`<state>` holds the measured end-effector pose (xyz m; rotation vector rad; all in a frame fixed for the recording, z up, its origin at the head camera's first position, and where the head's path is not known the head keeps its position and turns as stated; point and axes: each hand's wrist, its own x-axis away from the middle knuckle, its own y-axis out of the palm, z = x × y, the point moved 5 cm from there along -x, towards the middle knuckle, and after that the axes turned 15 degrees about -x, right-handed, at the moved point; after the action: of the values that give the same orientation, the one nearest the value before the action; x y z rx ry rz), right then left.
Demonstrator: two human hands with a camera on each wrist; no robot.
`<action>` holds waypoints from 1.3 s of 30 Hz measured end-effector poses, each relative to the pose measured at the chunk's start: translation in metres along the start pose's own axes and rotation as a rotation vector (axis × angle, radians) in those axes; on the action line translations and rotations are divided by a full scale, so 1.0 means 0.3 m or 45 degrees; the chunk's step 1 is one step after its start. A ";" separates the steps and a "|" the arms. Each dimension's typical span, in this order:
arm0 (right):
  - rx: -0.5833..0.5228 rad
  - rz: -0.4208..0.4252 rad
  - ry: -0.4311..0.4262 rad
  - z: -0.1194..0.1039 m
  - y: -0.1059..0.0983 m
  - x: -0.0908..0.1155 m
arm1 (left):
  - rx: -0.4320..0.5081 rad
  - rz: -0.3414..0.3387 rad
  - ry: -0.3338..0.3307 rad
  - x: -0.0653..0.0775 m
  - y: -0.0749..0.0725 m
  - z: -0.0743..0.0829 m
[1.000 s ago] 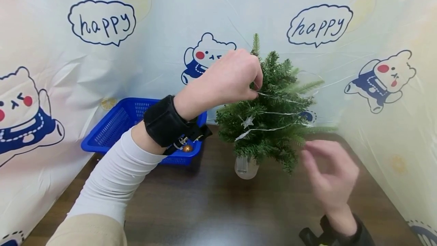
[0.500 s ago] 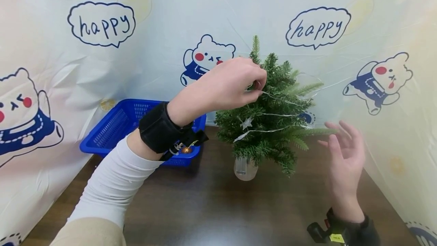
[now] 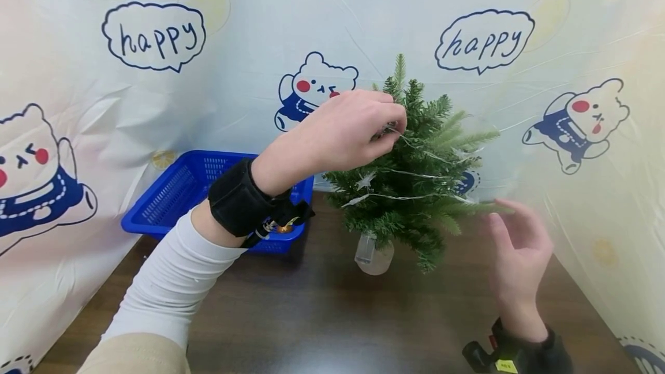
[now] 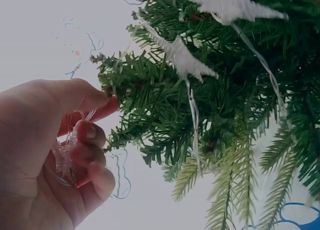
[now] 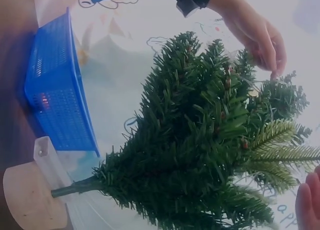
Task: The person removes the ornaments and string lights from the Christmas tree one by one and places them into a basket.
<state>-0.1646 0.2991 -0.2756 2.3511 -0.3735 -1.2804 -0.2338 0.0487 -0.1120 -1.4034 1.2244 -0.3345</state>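
A small artificial Christmas tree [image 3: 415, 183] stands on a round wooden base [image 3: 381, 261], wound with a clear string of star lights [image 3: 366, 180]. My left hand [image 3: 358, 128] is at the tree's upper left. Its curled fingers hold a bunched length of the string lights [image 4: 65, 155], with wire running from the fingertips toward the branches. At the tree's right side, my right hand [image 3: 522, 258] pinches the tip of a light green branch [image 3: 475, 208] between thumb and forefinger. In the right wrist view only part of the right fingers [image 5: 307, 200] shows at the edge.
A blue plastic basket [image 3: 156, 201] stands at the left behind my left forearm, with an orange-gold ball [image 3: 284, 228] in it. A clear rectangular box [image 3: 366, 248] is against the tree's base. A printed curtain [image 3: 249, 27] surrounds the dark wooden table [image 3: 322, 316].
My right hand has moved outward from the lower branches to the branch tip and closed on it. The tree has turned and leaned slightly. The left hand has come down slightly, still holding the lights.
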 end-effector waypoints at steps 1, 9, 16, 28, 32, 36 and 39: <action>0.010 -0.018 -0.018 -0.003 0.004 0.005 | -0.007 0.004 -0.010 0.003 0.002 -0.003; -0.078 -0.154 -0.153 -0.035 0.073 0.048 | -0.010 0.028 -0.070 0.027 0.015 -0.025; -0.252 -0.330 -0.238 -0.057 0.157 0.079 | -0.007 0.110 -0.035 0.058 0.014 -0.024; 0.028 -0.494 -0.526 -0.086 0.280 0.115 | -0.057 0.292 0.140 0.098 -0.021 0.015; 0.189 -0.520 -0.618 -0.091 0.298 0.129 | 0.065 0.304 0.198 0.111 -0.015 0.014; 0.225 -0.583 -0.609 -0.086 0.302 0.131 | 0.217 0.356 0.316 0.115 -0.007 0.023; 0.237 -0.622 -0.591 -0.083 0.296 0.126 | 0.315 0.392 0.362 0.117 -0.003 0.026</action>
<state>-0.1258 0.2116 -0.2473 2.3603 -0.0484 -2.1157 -0.2130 0.0247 -0.1288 -0.9597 1.5508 -0.4635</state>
